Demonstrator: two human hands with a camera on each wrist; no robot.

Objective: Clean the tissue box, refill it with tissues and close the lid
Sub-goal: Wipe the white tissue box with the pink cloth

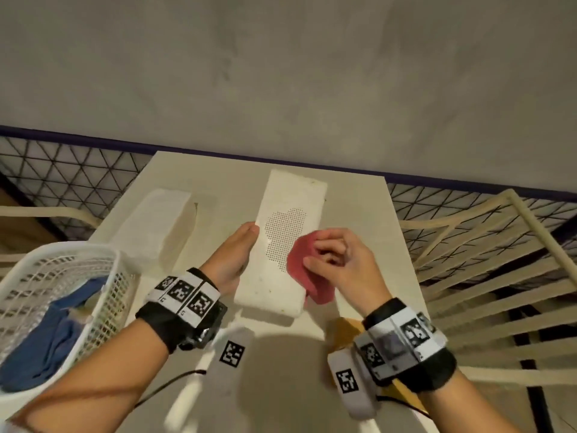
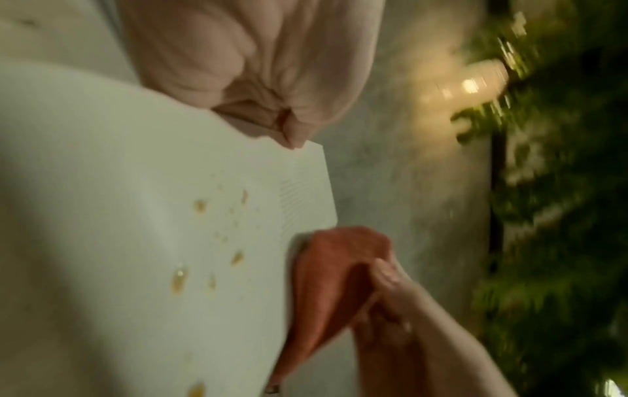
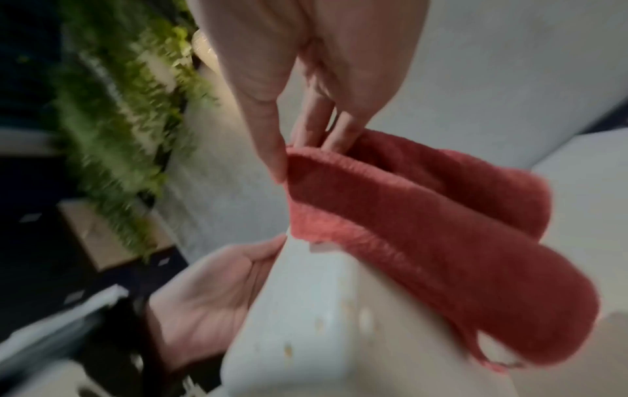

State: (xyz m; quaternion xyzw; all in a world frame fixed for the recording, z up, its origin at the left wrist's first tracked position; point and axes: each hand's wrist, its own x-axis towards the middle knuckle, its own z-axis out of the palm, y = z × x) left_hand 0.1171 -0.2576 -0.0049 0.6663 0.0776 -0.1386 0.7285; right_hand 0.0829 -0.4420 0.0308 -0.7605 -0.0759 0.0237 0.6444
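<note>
While the white box [image 1: 282,242] lies lengthwise on the pale counter [image 1: 368,220], the left hand [image 1: 232,254] lies flat and straight-fingered against its left side. The right hand [image 1: 337,260] pinches a red cloth [image 1: 301,270] between thumb and fingers at the box's right edge, the cloth draping over that edge; yellowish spots [image 2: 178,279] dot the box top. A tissue stack [image 1: 156,226] sits left of the box, a white basket [image 1: 59,276] with blue fabric beside it.

Bare forearms, black wristbands [image 1: 162,326] – white blocks with black square-patterned tags – thin black cable [image 1: 168,384]
</note>
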